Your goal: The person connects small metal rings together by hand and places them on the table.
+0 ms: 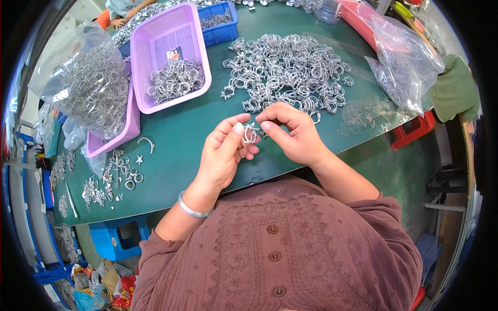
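Your left hand (224, 150) and right hand (290, 132) meet over the near edge of the green table (187, 150), and between them sits one small metal clamp ring (250, 133). Your left thumb and forefinger pinch it from the left side, with the other fingers curled in beneath; your right fingertips close on it from the right and slightly above, so both hands are grasping the same piece. The ring lies dead centre between them, no nearer one hand than the other, and its loop seems to stand roughly upright facing you, though it is too small to read its axis with certainty. A silver bangle (193, 209) circles your left wrist. Straight ahead of your hands, just beyond your right knuckles, spreads the loose heap of clamp rings (288, 70) on the table, nearer to your right hand than your left. Off to the left stands a purple basket (197, 41) with a smaller batch of rings inside, leaning on another purple tray below it, and a clear bag of rings (96, 88) beside that. A scatter of small parts (111, 179) lies at the near left. Another clear bag (404, 67) rests far right.
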Demonstrator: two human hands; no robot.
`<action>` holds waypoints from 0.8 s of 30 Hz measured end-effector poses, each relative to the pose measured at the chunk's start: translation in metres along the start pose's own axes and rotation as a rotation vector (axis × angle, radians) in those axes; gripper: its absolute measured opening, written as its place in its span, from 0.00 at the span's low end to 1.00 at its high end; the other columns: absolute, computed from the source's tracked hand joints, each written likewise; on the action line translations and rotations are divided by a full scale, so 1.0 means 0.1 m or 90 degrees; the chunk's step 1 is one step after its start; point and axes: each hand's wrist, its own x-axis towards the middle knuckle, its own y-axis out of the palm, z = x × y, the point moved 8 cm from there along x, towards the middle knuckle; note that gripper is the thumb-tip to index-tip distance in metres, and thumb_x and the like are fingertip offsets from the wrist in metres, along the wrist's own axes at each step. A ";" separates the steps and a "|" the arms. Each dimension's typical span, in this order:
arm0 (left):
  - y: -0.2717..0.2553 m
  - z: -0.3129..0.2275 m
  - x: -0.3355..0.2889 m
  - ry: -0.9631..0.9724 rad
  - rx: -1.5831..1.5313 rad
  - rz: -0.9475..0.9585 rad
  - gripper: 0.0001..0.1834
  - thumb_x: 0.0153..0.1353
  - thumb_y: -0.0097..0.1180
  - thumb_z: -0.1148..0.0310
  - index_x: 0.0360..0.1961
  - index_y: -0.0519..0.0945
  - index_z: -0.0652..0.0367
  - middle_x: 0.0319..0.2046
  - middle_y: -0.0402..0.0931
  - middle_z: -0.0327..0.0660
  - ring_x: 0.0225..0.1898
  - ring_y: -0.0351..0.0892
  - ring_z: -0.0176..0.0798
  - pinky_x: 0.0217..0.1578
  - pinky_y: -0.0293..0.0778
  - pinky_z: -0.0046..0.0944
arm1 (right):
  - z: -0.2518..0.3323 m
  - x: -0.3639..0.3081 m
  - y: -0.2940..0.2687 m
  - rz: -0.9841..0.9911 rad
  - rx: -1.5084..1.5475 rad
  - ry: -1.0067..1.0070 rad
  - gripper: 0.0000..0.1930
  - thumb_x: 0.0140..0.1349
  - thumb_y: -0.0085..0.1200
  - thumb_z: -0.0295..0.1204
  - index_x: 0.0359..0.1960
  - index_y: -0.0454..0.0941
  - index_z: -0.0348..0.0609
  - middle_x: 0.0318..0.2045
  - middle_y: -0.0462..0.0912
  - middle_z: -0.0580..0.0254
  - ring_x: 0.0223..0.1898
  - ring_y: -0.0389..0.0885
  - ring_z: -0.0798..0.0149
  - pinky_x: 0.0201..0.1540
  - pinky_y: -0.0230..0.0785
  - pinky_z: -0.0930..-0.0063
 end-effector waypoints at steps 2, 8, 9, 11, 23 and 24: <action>0.00 0.01 0.00 -0.008 -0.026 0.002 0.19 0.66 0.43 0.60 0.50 0.69 0.63 0.30 0.76 0.41 0.25 0.75 0.31 0.25 0.70 0.27 | 0.01 0.00 0.00 0.006 -0.001 0.005 0.05 0.55 0.52 0.20 0.34 0.77 0.37 0.28 0.75 0.64 0.28 0.71 0.73 0.30 0.64 0.80; 0.00 0.01 0.01 -0.030 -0.089 0.019 0.18 0.66 0.44 0.58 0.49 0.69 0.61 0.29 0.77 0.41 0.26 0.76 0.31 0.26 0.71 0.28 | -0.03 -0.02 0.02 0.021 0.007 0.026 0.05 0.56 0.52 0.21 0.33 0.77 0.37 0.29 0.76 0.64 0.28 0.71 0.73 0.30 0.64 0.80; 0.00 0.02 0.01 -0.034 -0.095 0.017 0.19 0.66 0.44 0.58 0.48 0.69 0.61 0.28 0.77 0.41 0.26 0.76 0.32 0.26 0.71 0.28 | -0.04 -0.02 0.02 0.024 0.011 0.036 0.05 0.56 0.52 0.21 0.33 0.77 0.36 0.29 0.76 0.64 0.28 0.71 0.73 0.30 0.64 0.80; -0.01 0.02 0.01 -0.036 -0.100 0.018 0.19 0.66 0.44 0.57 0.48 0.69 0.61 0.28 0.77 0.41 0.26 0.76 0.32 0.26 0.71 0.28 | -0.03 -0.02 0.03 0.031 0.005 0.039 0.05 0.56 0.52 0.21 0.33 0.77 0.36 0.29 0.76 0.64 0.28 0.71 0.73 0.30 0.65 0.80; -0.01 0.01 0.00 -0.041 -0.109 -0.004 0.19 0.68 0.38 0.60 0.50 0.68 0.64 0.29 0.77 0.44 0.24 0.77 0.33 0.24 0.72 0.28 | 0.03 -0.01 0.06 0.050 0.004 0.027 0.04 0.55 0.53 0.21 0.32 0.77 0.36 0.28 0.76 0.64 0.29 0.73 0.73 0.31 0.65 0.80; -0.01 0.01 0.00 -0.040 -0.109 -0.005 0.19 0.68 0.38 0.60 0.50 0.68 0.65 0.29 0.77 0.44 0.25 0.77 0.33 0.24 0.73 0.28 | 0.04 0.00 0.06 0.051 0.000 0.022 0.04 0.55 0.53 0.21 0.32 0.77 0.37 0.28 0.77 0.63 0.29 0.74 0.72 0.30 0.66 0.79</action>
